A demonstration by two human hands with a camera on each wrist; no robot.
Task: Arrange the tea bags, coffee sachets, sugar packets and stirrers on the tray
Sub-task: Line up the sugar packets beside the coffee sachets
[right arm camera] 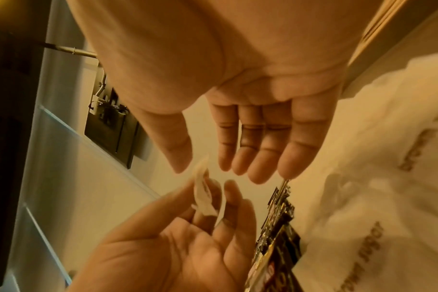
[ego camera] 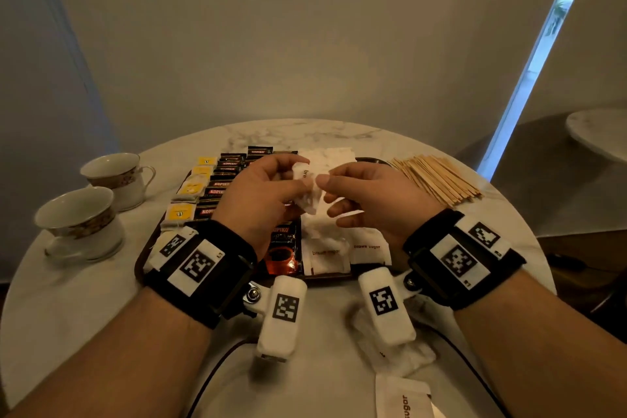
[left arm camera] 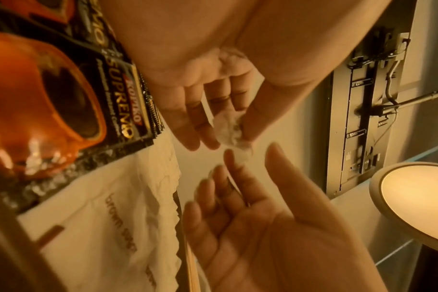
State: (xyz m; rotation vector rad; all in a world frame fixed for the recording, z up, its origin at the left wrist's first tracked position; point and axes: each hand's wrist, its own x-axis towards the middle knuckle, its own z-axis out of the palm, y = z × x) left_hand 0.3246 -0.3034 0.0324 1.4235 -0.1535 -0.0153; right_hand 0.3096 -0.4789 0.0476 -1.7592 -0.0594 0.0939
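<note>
Above the dark tray [ego camera: 325, 278], my left hand [ego camera: 298, 187] pinches a white brown-sugar packet [ego camera: 307, 176] between thumb and fingers, as the left wrist view also shows on the packet [left arm camera: 228, 128]. My right hand [ego camera: 325, 193] hovers beside it with straight fingers [right arm camera: 260, 158], holding nothing. On the tray lie yellow tea bags [ego camera: 190, 188], dark coffee sachets [ego camera: 224, 176], a larger coffee sachet [ego camera: 283, 251] and white sugar packets [ego camera: 368, 248]. Wooden stirrers [ego camera: 437, 178] lie fanned on the table right of the tray.
Two teacups [ego camera: 115, 176] [ego camera: 81, 220] stand at the table's left. Loose sugar packets [ego camera: 403, 400] lie on the marble table [ego camera: 305, 132] near its front edge. A second round table [ego camera: 600, 132] is at the far right.
</note>
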